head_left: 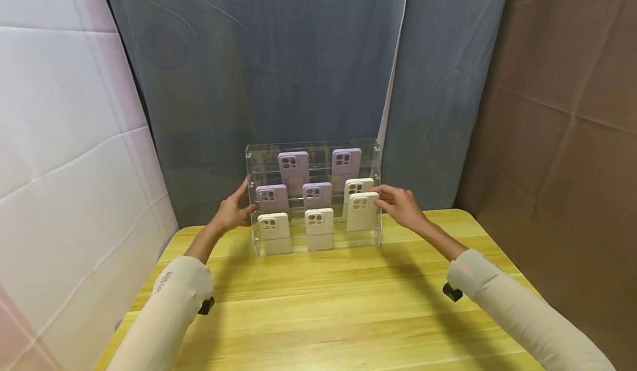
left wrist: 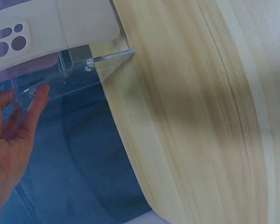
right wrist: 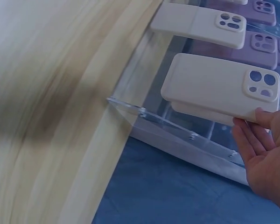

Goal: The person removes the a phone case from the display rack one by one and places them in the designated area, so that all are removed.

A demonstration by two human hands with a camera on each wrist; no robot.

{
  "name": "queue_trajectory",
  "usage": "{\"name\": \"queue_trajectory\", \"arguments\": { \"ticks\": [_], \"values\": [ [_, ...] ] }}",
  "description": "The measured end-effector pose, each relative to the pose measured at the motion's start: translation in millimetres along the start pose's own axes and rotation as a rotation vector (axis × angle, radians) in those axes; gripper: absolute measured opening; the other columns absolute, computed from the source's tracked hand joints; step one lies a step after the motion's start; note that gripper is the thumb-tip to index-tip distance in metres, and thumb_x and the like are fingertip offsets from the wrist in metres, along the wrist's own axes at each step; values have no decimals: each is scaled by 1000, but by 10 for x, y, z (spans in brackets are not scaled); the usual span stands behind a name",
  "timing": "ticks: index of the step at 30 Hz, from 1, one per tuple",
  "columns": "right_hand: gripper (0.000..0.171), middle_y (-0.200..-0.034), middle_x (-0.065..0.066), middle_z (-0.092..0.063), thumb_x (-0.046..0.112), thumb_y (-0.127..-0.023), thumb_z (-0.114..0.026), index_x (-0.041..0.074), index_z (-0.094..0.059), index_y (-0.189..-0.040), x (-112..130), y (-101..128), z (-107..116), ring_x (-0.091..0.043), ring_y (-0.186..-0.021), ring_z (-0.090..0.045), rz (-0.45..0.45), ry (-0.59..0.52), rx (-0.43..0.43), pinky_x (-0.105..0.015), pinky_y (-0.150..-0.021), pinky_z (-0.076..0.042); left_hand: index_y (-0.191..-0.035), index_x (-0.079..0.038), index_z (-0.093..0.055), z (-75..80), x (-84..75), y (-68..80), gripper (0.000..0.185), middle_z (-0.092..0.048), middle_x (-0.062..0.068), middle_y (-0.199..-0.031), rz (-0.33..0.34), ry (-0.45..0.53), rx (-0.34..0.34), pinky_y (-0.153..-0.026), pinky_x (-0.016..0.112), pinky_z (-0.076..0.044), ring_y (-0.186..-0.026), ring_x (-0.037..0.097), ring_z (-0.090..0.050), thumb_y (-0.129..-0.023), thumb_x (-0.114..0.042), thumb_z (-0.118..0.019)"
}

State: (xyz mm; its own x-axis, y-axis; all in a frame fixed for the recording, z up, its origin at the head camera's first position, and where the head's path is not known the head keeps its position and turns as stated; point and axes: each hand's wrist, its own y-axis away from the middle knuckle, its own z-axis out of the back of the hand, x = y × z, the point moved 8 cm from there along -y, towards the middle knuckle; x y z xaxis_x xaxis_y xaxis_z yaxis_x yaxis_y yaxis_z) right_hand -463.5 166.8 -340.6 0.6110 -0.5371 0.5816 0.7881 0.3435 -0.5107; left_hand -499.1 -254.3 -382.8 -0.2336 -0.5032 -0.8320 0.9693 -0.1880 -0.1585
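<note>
A clear acrylic display rack (head_left: 313,149) stands at the far side of the table, bearing phone cases in tiers. My right hand (head_left: 400,208) pinches a white phone case (head_left: 362,216) by its camera end, thumb on the face and fingers beneath. In the right wrist view this case (right wrist: 210,86) is tilted in front of the rack's right end, overlapping another white case (right wrist: 203,112) behind it. My left hand (head_left: 231,210) holds the rack's left side panel, its fingertips (left wrist: 43,91) at the clear edge. Close by is the lower left white case (head_left: 275,233).
Several purple cases (head_left: 294,167) stand in the upper and middle tiers. Another white case (head_left: 319,230) sits in the bottom tier's middle. The wood-patterned table (head_left: 318,304) reaches toward me. A grey curtain (head_left: 318,56) hangs behind, with a white cloth (head_left: 64,111) left and brown cloth (head_left: 562,111) right.
</note>
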Motion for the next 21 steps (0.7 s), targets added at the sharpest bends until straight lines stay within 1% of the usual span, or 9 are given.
{"name": "queue_trajectory", "arguments": {
  "ticks": [5,8,11,15,21],
  "values": [
    [29,-117,-23,-74,3,-98,-71,3,-71,-128,116,-38,59,-37,-105,-74,18,9,-5,-50,-87,-64,-167,-32,1,2,12,-20,93,-23,40,-160,3,12,5,-80,53,-64,-133,56,-49,-104,-1,-60],
    [31,-117,-24,-74,4,-98,-71,4,-70,-129,171,-58,70,-37,-104,-74,12,4,-4,-51,-87,-64,-167,-34,1,0,27,-27,92,-23,40,-161,10,13,7,-80,51,-65,-133,56,-49,-105,-1,-59],
    [31,-114,-23,-75,4,-98,-72,5,-71,-129,221,-74,61,-36,-103,-75,5,-6,-6,-51,-87,-64,-167,-34,1,2,26,-24,92,-23,40,-161,9,12,8,-81,53,-64,-134,55,-49,-105,0,-58],
    [32,-113,-23,-75,2,-96,-73,4,-71,-128,270,-86,-6,-37,-102,-75,3,-34,12,-50,-84,-65,-167,-34,1,2,10,-16,92,-24,39,-161,5,17,6,-83,56,-63,-133,56,-49,-105,1,-58],
    [35,-120,-21,-74,1,-96,-73,4,-71,-131,297,-86,-182,-33,-102,-76,-36,-88,71,-41,-79,-67,-167,-34,0,1,16,-2,92,-25,38,-161,16,14,1,-78,47,-66,-133,56,-49,-105,-1,-59]
  ]
}}
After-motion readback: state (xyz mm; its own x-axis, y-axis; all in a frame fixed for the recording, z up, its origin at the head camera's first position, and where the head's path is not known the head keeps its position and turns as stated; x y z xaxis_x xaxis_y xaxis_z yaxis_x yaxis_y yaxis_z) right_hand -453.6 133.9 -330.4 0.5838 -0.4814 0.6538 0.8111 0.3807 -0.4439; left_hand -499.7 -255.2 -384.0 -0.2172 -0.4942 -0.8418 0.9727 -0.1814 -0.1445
